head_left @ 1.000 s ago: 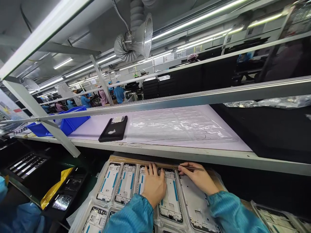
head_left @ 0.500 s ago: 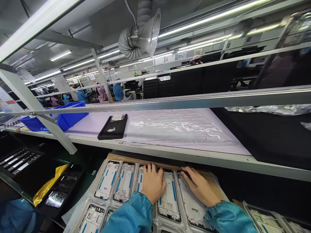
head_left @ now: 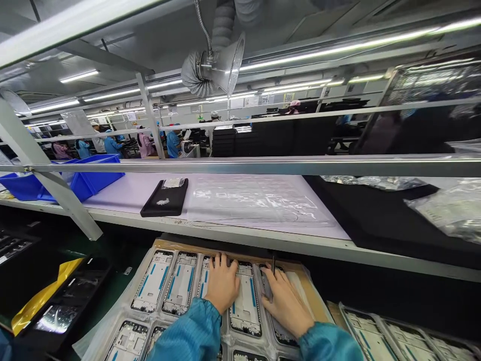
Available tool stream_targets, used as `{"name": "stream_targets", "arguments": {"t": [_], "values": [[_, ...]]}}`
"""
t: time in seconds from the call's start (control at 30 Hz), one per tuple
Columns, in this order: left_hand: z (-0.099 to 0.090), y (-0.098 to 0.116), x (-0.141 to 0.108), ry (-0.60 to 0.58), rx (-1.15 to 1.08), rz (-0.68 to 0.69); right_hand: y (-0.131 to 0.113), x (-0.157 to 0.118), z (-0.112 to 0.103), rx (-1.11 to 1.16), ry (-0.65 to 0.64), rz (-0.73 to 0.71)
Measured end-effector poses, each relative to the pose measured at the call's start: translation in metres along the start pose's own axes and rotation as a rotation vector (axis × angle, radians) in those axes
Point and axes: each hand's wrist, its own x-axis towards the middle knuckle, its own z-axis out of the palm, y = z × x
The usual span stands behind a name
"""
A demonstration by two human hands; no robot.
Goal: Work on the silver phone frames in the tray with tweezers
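Phone frames with blue strips, such as the phone frame [head_left: 152,281] at the left, lie in the pockets of a clear plastic tray [head_left: 126,306] on brown cardboard. My left hand [head_left: 222,283] rests palm down with fingers spread, over the top of the third and fourth frames in the back row. My right hand [head_left: 287,303] is over the rightmost pocket of that row, fingers bent round a thin dark tool [head_left: 273,261] that points upward. A darker grey piece [head_left: 267,286] shows in that pocket, partly under the right hand.
A white shelf [head_left: 131,193] ahead holds blue bins [head_left: 90,178], a small black tray [head_left: 165,198] and clear plastic sheets [head_left: 255,200]. More framed parts [head_left: 406,336] lie at the lower right. Yellow film [head_left: 47,293] is at the left. People in blue and pink work far behind.
The view has shifted and levelled. The white part under my right hand is no longer seen there; a darker surface shows instead. The dark tool now stands more upright. My left hand stays over the frames.
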Motion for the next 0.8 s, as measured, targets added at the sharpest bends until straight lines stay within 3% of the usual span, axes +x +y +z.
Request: {"name": "stream_targets", "arguments": {"t": [0.07, 0.17, 0.3, 0.4, 0.5, 0.67, 0.8], "values": [[-0.003, 0.000, 0.000, 0.009, -0.013, -0.008, -0.007, 0.007, -0.010, -0.009, -0.041, 0.052], [-0.005, 0.000, 0.000, 0.018, -0.028, -0.003, -0.010, 0.008, -0.023, -0.034, 0.003, 0.094], [-0.001, -0.002, -0.001, 0.039, -0.053, 0.008, 0.020, -0.010, -0.036, -0.073, 0.046, 0.059], [0.003, -0.004, -0.003, 0.052, -0.073, 0.005, 0.048, -0.028, -0.048, 0.236, 0.030, 0.056], [0.002, -0.004, -0.004, 0.035, -0.078, 0.008, 0.053, -0.036, -0.055, 0.539, -0.004, 0.199], [-0.005, -0.004, -0.002, 0.016, -0.079, 0.019, 0.027, -0.035, -0.036, 0.590, 0.211, 0.349], [-0.001, -0.002, -0.004, 0.005, -0.090, 0.021, 0.036, -0.047, -0.006, 0.436, 0.288, 0.224]]}}
